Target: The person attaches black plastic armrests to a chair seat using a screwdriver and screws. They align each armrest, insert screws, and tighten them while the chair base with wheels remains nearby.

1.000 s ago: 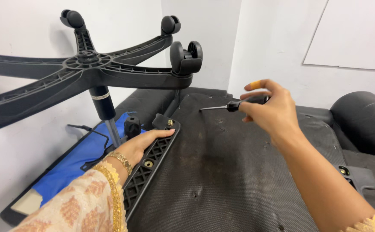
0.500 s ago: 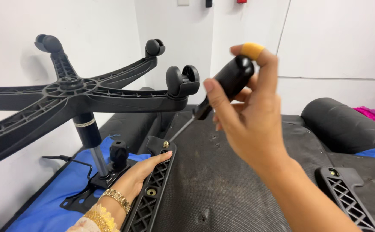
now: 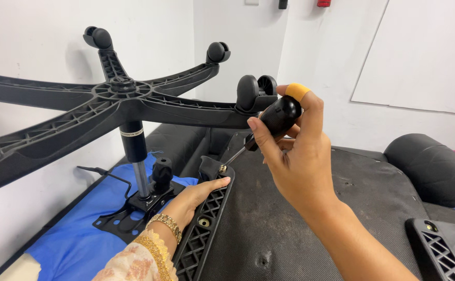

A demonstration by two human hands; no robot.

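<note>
R hand (image 3: 295, 156) gripping screwdriver (image 3: 269, 125), tip on screw (image 3: 222, 168); L hand (image 3: 196, 195) flat, steadying bracket (image 3: 199, 234)

The place looks like a plain assembly or workshop corner rather than a home — bare white walls (image 3: 40, 47), a white board (image 3: 425, 57) fixed to one of them, and no furniture set up for use. An office chair lies upside down in pieces: its five-armed wheeled base (image 3: 118, 99) stands up on the gas cylinder (image 3: 136, 156), the black seat underside (image 3: 269, 229) faces up, and a loose armrest bracket (image 3: 441, 244) lies apart — all spread on blue padding (image 3: 76, 239) on the floor.
</note>
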